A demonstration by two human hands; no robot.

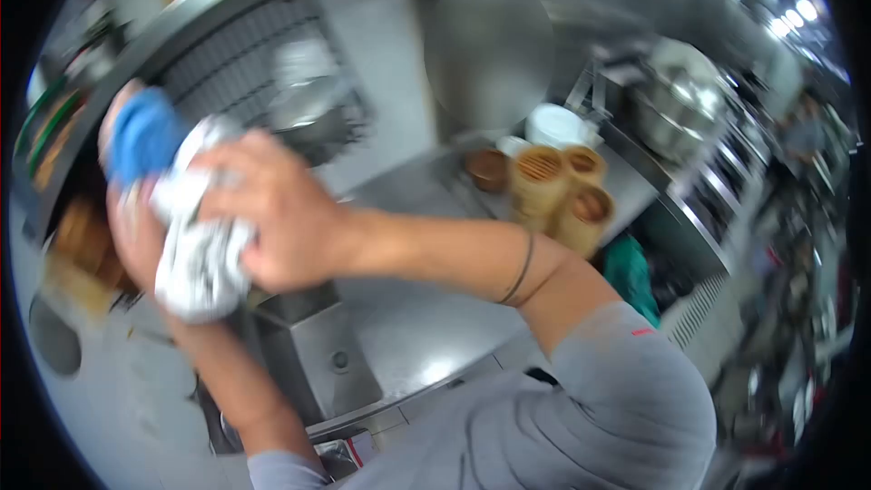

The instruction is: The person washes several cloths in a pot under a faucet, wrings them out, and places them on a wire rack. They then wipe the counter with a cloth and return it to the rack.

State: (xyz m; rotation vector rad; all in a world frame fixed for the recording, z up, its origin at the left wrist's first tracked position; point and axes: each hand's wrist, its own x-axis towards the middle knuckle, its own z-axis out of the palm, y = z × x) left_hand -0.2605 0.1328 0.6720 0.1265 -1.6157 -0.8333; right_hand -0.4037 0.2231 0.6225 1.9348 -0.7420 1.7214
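head view: your right hand (pixel 272 213) and left hand (pixel 136 227) both close their grip on a white cloth (pixel 200 259) (soft, light, blurred) at left of frame; bunch it mid-wad.

Cloth (pixel 201 259), white with faint grey mottling, bunched between both hands. Second cloth (pixel 143 134), plain bright blue, at 10 o'clock of the white one. Sleeves (pixel 626 390), pale grey, small red mark near the right shoulder. Wristband (pixel 521 269), thin, black. Table (pixel 408 327), brushed steel grey. Bamboo steamers (pixel 553 183), tan, slatted tops, at 2 o'clock. Bowl (pixel 555 124), white, at 1 o'clock. Teal item (pixel 632 277) below the steamers.
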